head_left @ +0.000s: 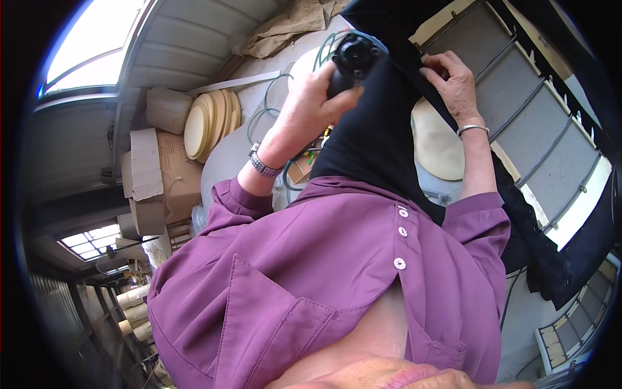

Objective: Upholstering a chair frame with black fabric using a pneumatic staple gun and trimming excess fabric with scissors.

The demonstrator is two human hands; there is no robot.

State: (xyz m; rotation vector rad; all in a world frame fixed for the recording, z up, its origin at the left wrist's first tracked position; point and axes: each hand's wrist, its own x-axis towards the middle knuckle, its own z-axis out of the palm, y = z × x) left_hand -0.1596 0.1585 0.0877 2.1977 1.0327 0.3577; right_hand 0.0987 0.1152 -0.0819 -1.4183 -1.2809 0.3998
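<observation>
While the left hand (311,104) wraps closed around a black power tool (355,59) with a round, knobbed head, the right hand (453,81) pinches the edge of a black fabric strip (382,129) against a grey panel frame (518,110), fingers curled shut on the cloth. The tool sits high in the view, just left of the fabric, which hangs down between both hands toward the purple shirt (311,279). A watch (262,162) circles the left wrist and a silver bangle (472,129) the right. Behind the left arm, a stack of pale round discs (210,123) leans beside cardboard boxes (162,175), with green cable (272,104) looped nearby.
</observation>
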